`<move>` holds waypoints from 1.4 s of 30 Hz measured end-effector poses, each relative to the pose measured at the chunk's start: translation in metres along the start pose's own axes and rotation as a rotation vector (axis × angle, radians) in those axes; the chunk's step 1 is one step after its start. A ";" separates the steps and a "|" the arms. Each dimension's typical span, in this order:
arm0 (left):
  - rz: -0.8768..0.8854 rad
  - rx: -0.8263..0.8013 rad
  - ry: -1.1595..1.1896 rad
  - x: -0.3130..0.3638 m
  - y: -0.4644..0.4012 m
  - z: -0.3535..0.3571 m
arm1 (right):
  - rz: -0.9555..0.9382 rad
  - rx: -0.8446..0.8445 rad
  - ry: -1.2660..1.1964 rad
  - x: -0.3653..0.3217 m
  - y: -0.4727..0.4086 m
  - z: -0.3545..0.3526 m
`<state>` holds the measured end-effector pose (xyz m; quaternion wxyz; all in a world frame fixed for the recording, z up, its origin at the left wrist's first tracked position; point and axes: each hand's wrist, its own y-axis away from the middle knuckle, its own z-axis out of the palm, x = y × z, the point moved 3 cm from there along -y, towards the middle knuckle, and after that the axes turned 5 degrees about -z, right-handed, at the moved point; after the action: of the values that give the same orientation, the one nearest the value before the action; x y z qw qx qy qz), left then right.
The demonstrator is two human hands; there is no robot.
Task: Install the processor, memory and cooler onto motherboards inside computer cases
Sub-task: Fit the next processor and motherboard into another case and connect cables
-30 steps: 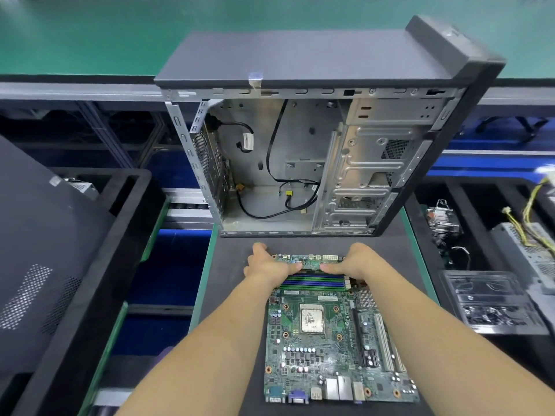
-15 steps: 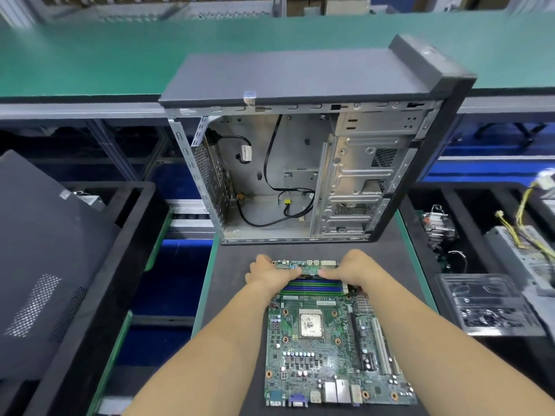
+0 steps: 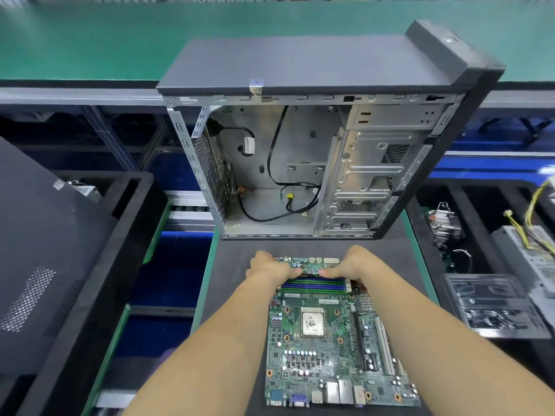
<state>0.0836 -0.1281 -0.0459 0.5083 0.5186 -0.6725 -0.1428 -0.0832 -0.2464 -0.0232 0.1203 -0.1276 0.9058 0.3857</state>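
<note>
A green motherboard (image 3: 330, 349) lies flat on the dark mat (image 3: 234, 265), with the processor (image 3: 313, 321) seated in its socket. Both hands rest on a green memory stick (image 3: 312, 269) at the board's far end, above the blue and green memory slots (image 3: 315, 286). My left hand (image 3: 270, 268) presses its left end and my right hand (image 3: 351, 267) its right end, thumbs on top. Beyond the board stands an open computer case (image 3: 300, 163), empty except for loose black cables (image 3: 270, 217).
A cooler with metal fins (image 3: 444, 226) and a power supply with yellow wires (image 3: 534, 250) lie in a black tray at the right, next to a clear plastic tray (image 3: 492, 304). A dark case panel (image 3: 45, 250) leans at the left. A green conveyor (image 3: 120, 40) runs behind.
Both hands stay on the memory stick at the board's far end. The view has shifted slightly downward, so the case appears lower; nothing else moved.
</note>
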 end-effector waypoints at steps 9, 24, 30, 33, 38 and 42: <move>0.085 0.058 -0.089 -0.002 0.010 -0.001 | -0.016 0.053 -0.039 -0.002 0.008 -0.001; 0.413 0.304 -0.029 -0.050 0.046 0.005 | -0.207 0.510 -0.188 0.031 0.060 0.037; 0.477 0.295 -0.180 -0.049 0.041 0.008 | -0.146 0.499 -0.199 0.030 0.051 0.043; 0.452 0.253 -0.162 -0.048 0.037 0.006 | -0.201 0.481 -0.180 0.031 0.050 0.037; 0.575 0.475 -0.150 -0.035 0.065 0.004 | -0.262 0.789 -0.526 0.034 0.082 0.046; 1.104 0.205 -0.308 0.006 0.117 0.045 | -0.235 0.633 -1.352 0.011 0.098 0.049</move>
<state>-0.0183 -0.0987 0.0216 0.3511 0.1112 -0.9198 0.1355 -0.1193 -0.1464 0.0053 0.7213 0.0817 0.6825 0.0859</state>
